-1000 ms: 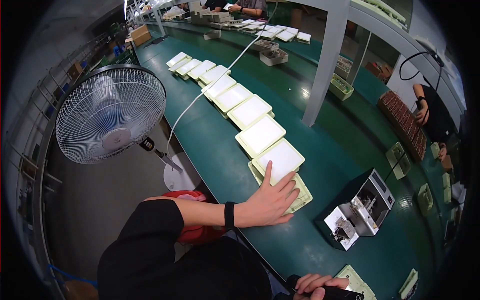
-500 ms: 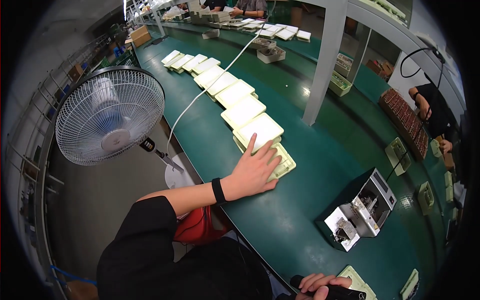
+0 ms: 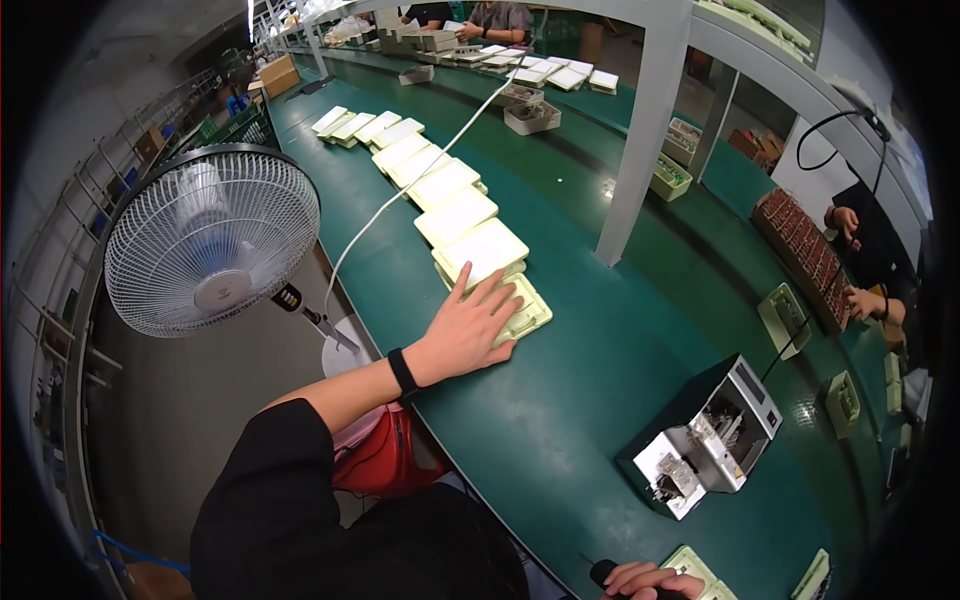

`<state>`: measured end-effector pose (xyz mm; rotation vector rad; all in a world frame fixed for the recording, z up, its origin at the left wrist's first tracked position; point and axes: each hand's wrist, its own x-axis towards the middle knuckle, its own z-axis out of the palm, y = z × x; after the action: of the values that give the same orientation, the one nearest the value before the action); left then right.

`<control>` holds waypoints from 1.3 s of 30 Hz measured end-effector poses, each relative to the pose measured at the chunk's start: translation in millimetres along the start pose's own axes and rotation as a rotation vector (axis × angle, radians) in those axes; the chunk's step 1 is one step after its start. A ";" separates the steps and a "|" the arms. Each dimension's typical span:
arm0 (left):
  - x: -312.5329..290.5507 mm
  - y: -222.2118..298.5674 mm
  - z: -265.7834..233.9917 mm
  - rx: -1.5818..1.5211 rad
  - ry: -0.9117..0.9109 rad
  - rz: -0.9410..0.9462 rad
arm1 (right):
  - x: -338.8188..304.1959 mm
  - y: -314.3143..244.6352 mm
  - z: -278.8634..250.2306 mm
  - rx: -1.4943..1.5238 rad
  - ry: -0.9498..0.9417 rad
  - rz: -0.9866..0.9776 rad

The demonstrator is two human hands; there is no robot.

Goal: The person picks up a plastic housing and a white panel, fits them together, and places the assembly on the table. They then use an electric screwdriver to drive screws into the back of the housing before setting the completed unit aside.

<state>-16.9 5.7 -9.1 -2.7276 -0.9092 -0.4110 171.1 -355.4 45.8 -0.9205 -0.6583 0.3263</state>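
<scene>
My left hand (image 3: 465, 325) lies with fingers spread on the nearest pieces of a row of pale yellow-green plastic cases. Its fingertips touch the edge of a white-topped case (image 3: 485, 248) and rest over an open case shell (image 3: 535, 305) at the row's near end. At the lower edge, my right hand (image 3: 640, 580) is wrapped round a black electric screwdriver (image 3: 603, 572), whose thin bit points left; the picture's edge cuts off the rest. Beside that hand lies another pale green case (image 3: 690, 562), partly hidden by the fingers.
A metal screw feeder (image 3: 705, 435) stands on the green bench right of centre. A floor fan (image 3: 215, 240) is at the left, with a white cable (image 3: 400, 190) running over the cases. A grey post (image 3: 640, 150) rises beyond. At the right a co-worker's hands are near a brown rack (image 3: 805, 250).
My left hand and the near cases under it have moved left and slightly away, closing up the row. My right hand still grips the screwdriver, now lower in the picture.
</scene>
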 end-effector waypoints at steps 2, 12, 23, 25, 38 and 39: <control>-4.1 -1.5 1.4 0.008 -0.013 -0.013 | 4.4 -1.6 3.3 -0.034 0.011 -0.027; -8.0 19.9 -0.6 0.071 -0.174 -0.053 | 12.3 11.8 -10.3 -0.322 0.017 0.066; -31.0 65.5 -39.9 -0.107 0.022 0.087 | -54.6 -33.4 6.1 -0.182 0.094 -0.149; -39.7 112.0 -54.3 -0.225 0.050 0.182 | -73.8 -47.3 -2.8 -0.191 0.085 -0.208; -41.3 355.3 -65.4 -0.661 -0.068 1.135 | -142.7 -116.7 -32.5 -0.127 0.046 -0.131; -34.3 364.4 -63.6 -0.607 -0.031 1.110 | -140.7 -116.7 -33.4 -0.112 0.056 -0.097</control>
<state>168.2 -316.4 -9.9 -3.1886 0.9108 -0.4251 84.3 -517.5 73.1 -0.9972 -0.6723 0.1783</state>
